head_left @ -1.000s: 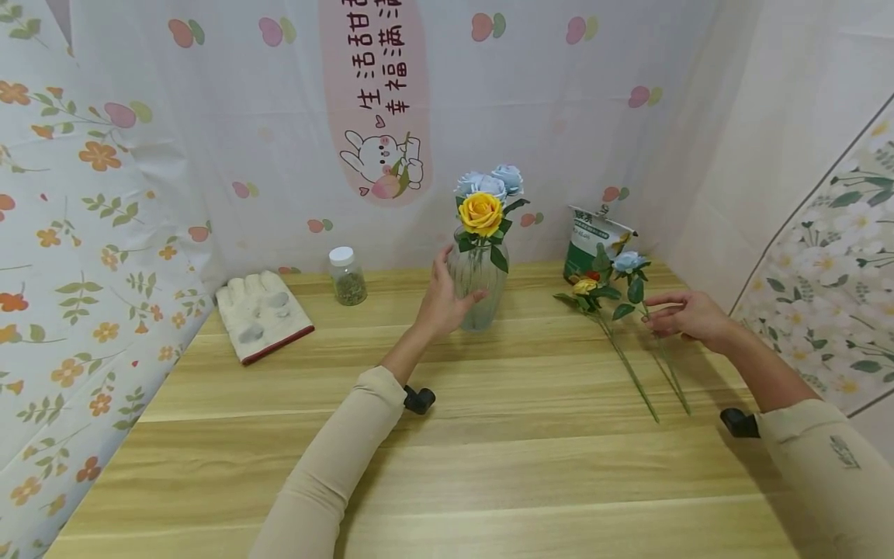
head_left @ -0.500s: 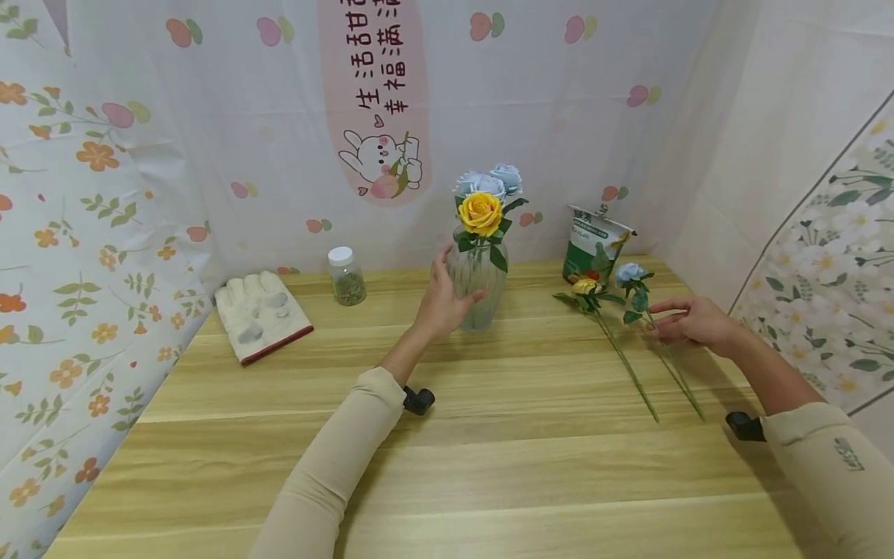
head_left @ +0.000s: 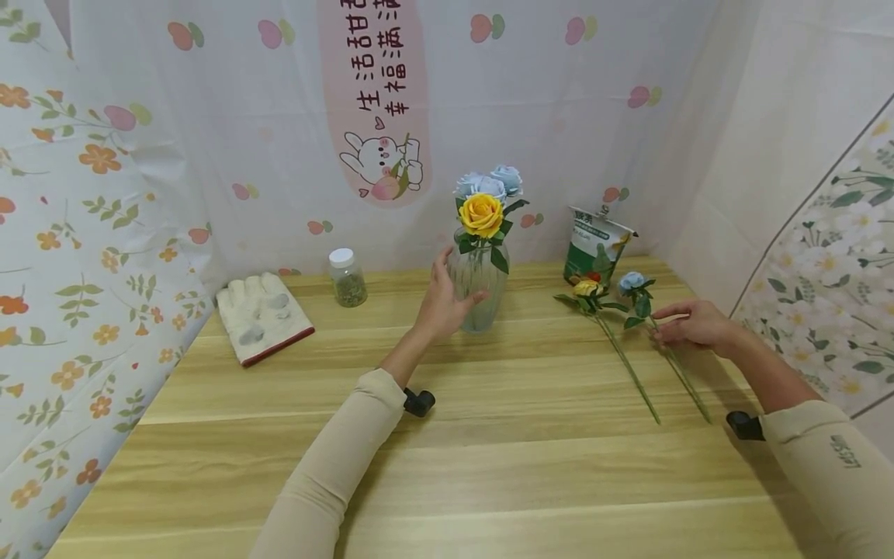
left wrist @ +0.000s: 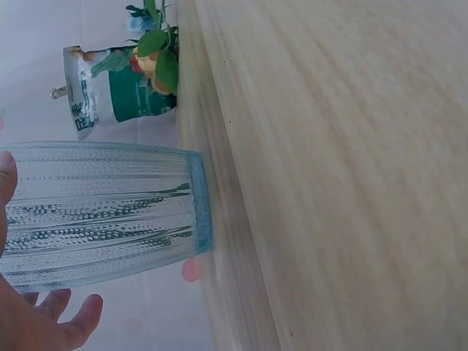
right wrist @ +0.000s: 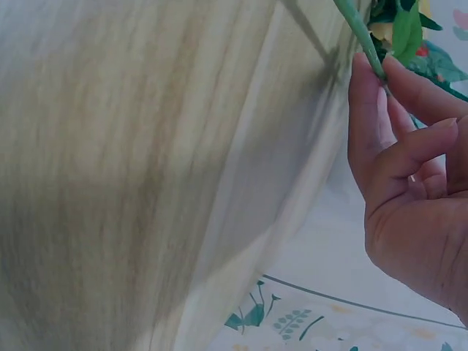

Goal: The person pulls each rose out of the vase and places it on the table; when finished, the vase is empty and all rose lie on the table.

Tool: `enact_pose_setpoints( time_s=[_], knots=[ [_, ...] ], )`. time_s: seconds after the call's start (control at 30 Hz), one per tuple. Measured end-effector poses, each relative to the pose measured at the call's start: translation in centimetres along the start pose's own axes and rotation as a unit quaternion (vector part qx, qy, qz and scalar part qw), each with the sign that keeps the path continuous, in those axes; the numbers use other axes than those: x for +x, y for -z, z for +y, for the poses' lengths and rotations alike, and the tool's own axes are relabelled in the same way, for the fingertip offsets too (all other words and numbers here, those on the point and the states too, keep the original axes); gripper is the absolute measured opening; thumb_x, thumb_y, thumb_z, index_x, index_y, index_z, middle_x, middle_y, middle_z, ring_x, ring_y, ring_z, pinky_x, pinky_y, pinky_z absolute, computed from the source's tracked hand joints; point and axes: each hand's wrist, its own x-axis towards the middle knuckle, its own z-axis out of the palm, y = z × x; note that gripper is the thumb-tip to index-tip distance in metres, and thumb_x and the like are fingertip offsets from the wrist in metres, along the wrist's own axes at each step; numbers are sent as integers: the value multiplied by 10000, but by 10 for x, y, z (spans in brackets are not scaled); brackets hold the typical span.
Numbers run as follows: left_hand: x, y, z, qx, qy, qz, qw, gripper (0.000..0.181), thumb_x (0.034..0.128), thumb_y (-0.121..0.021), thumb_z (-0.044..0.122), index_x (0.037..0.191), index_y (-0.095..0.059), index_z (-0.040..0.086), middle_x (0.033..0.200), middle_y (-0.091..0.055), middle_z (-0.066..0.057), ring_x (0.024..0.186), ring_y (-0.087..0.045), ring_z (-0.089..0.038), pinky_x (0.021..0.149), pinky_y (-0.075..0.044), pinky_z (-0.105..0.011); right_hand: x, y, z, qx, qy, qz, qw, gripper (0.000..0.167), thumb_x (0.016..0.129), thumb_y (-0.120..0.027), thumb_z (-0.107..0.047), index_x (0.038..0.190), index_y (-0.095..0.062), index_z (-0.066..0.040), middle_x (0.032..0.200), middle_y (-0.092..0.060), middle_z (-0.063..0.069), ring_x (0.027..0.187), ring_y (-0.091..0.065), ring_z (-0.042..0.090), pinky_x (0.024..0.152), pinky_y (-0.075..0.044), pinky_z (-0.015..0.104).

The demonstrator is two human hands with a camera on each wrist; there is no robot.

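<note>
A ribbed glass vase (head_left: 482, 291) stands upright at the back, holding a yellow rose (head_left: 481, 215) and blue roses (head_left: 486, 186). My left hand (head_left: 444, 299) is curled round its left side; in the left wrist view the fingers and thumb lie on either side of the glass (left wrist: 102, 212). At the right, my right hand (head_left: 694, 324) pinches the stem of a blue rose (head_left: 632, 282); the right wrist view shows the green stem (right wrist: 360, 33) between fingertips. A yellow rose (head_left: 588, 288) with its stem lies just left of it on the table.
A green and white pouch (head_left: 595, 247) with a clip stands behind the loose roses. Toward the left are a white-capped jar (head_left: 347, 277) and a pale work glove (head_left: 263, 317) on the wooden table (head_left: 489, 481). Patterned curtains hang behind and at both sides.
The blue rose at the right has shifted slightly down and right, its stem's lower end swinging right, with my right hand following. My left hand and the vase have stayed put.
</note>
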Motion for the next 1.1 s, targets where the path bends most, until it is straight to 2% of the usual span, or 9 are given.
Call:
enact_pose_setpoints(
  time_s=[0.1, 0.17, 0.47, 0.6, 0.67, 0.73, 0.83, 0.97, 1.1],
  knots=[
    [-1, 0, 0, -5, 5, -13, 10000, 1014, 864, -723, 469, 1549, -51, 145, 1592, -201, -148, 1437, -307, -362, 1132, -310, -507, 1, 0, 4, 141, -26, -47, 9999, 588, 952, -614, -20, 1412, -323, 202, 997, -735, 152, 835, -732, 160, 590, -541, 268],
    [-1, -1, 1, -7, -7, -18, 10000, 1009, 867, -721, 468, 1549, -51, 147, 1593, -198, -148, 1438, -305, -361, 1132, -311, -505, 1, 0, 6, 184, -43, -81, 9998, 588, 954, -605, -3, 1413, -306, 211, 1003, -728, 154, 838, -728, 163, 683, -578, 296],
    [0, -1, 2, 2, -22, 25, 10000, 985, 875, -730, 428, 1543, -56, 165, 1590, -205, -137, 1446, -294, -343, 1142, -301, -486, 0, 3, 10, 151, -94, -129, 9998, 615, 959, -610, -40, 1431, -294, 195, 1035, -723, 130, 833, -729, 160, 641, -566, 281],
    [1, -1, 1, 6, -22, 20, 10000, 985, 878, -731, 422, 1544, -51, 172, 1587, -209, -141, 1446, -297, -345, 1142, -301, -484, 0, 6, 14, -30, -32, -53, 10000, 601, 969, -614, -96, 1425, -332, 175, 1005, -747, 63, 805, -722, 127, 446, -400, 253],
    [1, -1, 1, 11, -5, 17, 10000, 985, 878, -732, 423, 1543, -48, 179, 1587, -208, -140, 1445, -299, -345, 1141, -303, -486, 0, 7, 16, -48, -30, -10, 10000, 601, 967, -626, -120, 1421, -353, 163, 999, -752, 44, 810, -721, 114, 418, -325, 254],
    [1, -1, 1, 24, -1, 17, 10000, 986, 877, -733, 424, 1543, -48, 179, 1587, -208, -142, 1444, -301, -348, 1139, -306, -490, 1, 8, 17, -59, -52, -23, 10000, 620, 962, -644, -142, 1424, -356, 155, 1016, -750, 41, 835, -721, 105, 414, -313, 257],
    [0, -1, 1, 62, -2, 9, 10000, 985, 878, -727, 432, 1542, -48, 173, 1589, -203, -147, 1441, -303, -357, 1138, -306, -495, 0, 8, 16, -41, -182, -49, 9998, 665, 950, -676, -189, 1438, -357, 132, 1043, -745, 46, 872, -722, 105, 421, -329, 260],
    [0, -1, 1, 74, -19, 21, 10000, 983, 882, -725, 428, 1545, -52, 155, 1587, -205, -156, 1440, -304, -363, 1136, -307, -499, -3, 8, 12, 14, -241, -92, 9997, 690, 953, -678, -209, 1449, -338, 129, 1079, -733, 50, 891, -721, 125, 483, -449, 284],
    [0, -1, 0, 76, 3, 14, 10000, 981, 886, -726, 423, 1548, -51, 161, 1588, -205, -159, 1434, -313, -366, 1123, -325, -507, -6, 8, 8, 222, -186, -10, 9996, 675, 948, -678, -147, 1447, -328, 145, 1097, -721, 55, 878, -726, 153, 560, -526, 294]
  ],
)
